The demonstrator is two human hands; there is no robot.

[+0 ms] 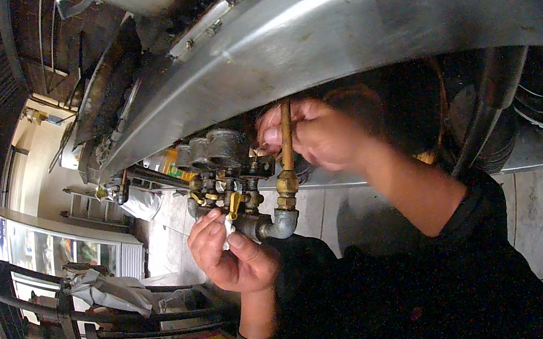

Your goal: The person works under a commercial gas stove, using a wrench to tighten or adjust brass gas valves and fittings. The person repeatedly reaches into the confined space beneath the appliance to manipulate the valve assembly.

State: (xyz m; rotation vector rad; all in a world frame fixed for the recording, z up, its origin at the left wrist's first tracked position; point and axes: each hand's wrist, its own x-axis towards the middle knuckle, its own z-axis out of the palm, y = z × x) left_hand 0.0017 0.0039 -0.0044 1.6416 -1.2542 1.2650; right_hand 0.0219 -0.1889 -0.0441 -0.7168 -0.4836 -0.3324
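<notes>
- Close by steel panel (362, 25), behind brass pipe (287, 142): right hand (322, 138), fingers blurred, grip impossible to tell!
- Pinched in left hand's (244, 256) fingers: white scrap (229, 228), right by yellow valve lever (234, 206).

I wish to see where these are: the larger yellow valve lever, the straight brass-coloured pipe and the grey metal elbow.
Larger yellow valve lever (234, 206), head view: on its handle.
Straight brass-coloured pipe (287, 139), head view: middle of its shaft.
Grey metal elbow (286, 224), head view: its curved body.

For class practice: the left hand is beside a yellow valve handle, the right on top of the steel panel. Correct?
No: the left hand is beside a yellow valve handle, but the head view shows the right hand below the steel panel.
</notes>
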